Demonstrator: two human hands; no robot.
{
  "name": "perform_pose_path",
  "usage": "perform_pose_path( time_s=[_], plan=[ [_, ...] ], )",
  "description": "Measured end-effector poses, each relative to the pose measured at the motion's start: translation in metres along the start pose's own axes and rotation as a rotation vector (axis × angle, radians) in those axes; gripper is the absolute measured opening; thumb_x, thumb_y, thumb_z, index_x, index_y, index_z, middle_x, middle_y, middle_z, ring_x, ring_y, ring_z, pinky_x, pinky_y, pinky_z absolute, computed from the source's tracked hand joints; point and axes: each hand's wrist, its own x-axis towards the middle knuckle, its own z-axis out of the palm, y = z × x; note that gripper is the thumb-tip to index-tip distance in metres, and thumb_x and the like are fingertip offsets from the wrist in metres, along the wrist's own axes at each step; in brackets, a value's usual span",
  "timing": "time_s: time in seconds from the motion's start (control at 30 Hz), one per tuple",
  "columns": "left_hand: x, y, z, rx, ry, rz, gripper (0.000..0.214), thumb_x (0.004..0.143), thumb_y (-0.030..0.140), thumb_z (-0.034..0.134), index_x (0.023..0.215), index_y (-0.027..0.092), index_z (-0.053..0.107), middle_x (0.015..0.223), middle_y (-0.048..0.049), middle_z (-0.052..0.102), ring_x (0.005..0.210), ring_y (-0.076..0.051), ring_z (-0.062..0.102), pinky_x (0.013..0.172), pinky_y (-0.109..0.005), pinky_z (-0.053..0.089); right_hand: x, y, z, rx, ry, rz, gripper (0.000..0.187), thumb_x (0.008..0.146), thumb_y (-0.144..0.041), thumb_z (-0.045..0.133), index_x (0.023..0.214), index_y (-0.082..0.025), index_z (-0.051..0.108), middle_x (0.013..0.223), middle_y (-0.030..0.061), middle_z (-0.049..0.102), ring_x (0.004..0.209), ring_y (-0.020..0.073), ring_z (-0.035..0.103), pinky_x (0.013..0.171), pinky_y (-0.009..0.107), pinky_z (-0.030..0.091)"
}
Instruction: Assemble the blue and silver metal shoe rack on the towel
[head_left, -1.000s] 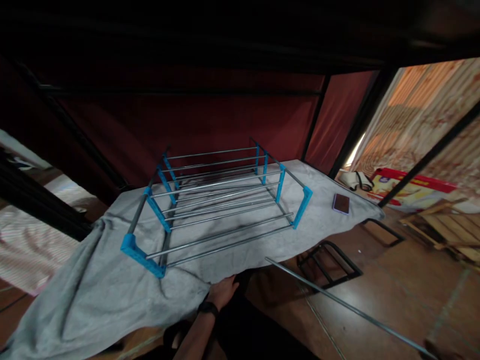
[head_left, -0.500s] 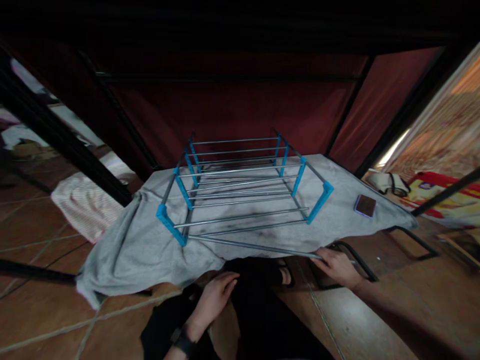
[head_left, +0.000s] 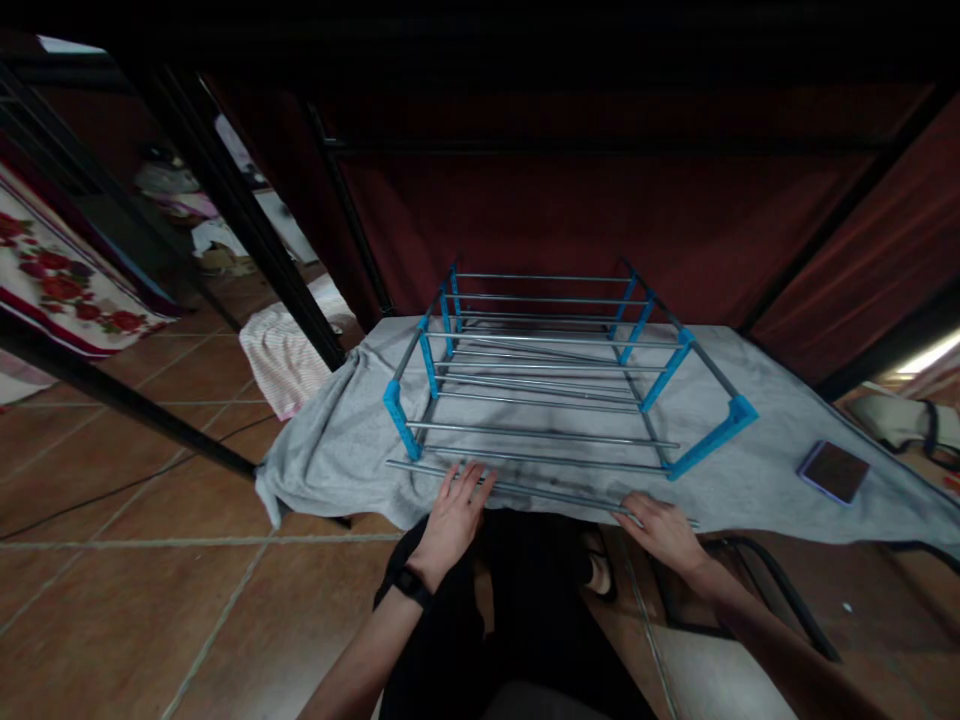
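A long grey metal rod (head_left: 555, 494) lies along the front of the towel-covered surface, slightly slanted. My left hand (head_left: 452, 515), with a dark band on its wrist, has its fingers over the rod left of its middle. Near the rod's right end, my right hand (head_left: 660, 530) is closed around it. Just behind stands a rack frame (head_left: 551, 338) of metal tubes with blue plastic connectors. A blue connector (head_left: 712, 437) at its front right leans outward; another blue connector (head_left: 403, 422) is at front left. Some loose-looking rods lie slanted inside the frame.
Grey towel cloth (head_left: 322, 440) covers the low surface. A phone-like flat object (head_left: 834, 471) lies on it at right. Dark metal posts (head_left: 255, 210) rise at left, before a dark red curtain (head_left: 585, 215). A black tubular frame (head_left: 787, 590) stands below right.
My left hand has moved up from my lap onto the rod. The rod's left end has shifted outward from the rack's front left corner. The view has turned left.
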Motion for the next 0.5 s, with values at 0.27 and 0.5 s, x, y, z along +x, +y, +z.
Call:
perform_pose_path(
  time_s=[0.27, 0.5],
  plan=[
    [0.029, -0.012, 0.015, -0.038, -0.206, 0.046, 0.05, 0.094, 0.002, 0.042, 0.138, 0.018, 0.061, 0.111, -0.0098, 0.073, 0.106, -0.026, 0.068, 0.099, -0.042, 0.052, 0.02, -0.003, 0.015, 0.017, 0.032, 0.065, 0.032, 0.105, -0.04, 0.046, 0.095, -0.021, 0.07, 0.093, 0.0081, 0.073, 0.088, 0.0241, 0.068, 0.08, 0.037, 0.05],
    [0.03, -0.023, 0.039, -0.121, -0.284, -0.044, 0.042, 0.103, 0.02, 0.037, 0.129, 0.016, 0.069, 0.114, -0.0135, 0.074, 0.106, -0.031, 0.07, 0.096, -0.046, 0.052, 0.038, -0.018, 0.02, 0.049, -0.054, 0.224, 0.015, 0.099, -0.025, 0.058, 0.1, -0.021, 0.072, 0.103, 0.0089, 0.071, 0.097, 0.0258, 0.064, 0.09, 0.041, 0.047]
  ],
)
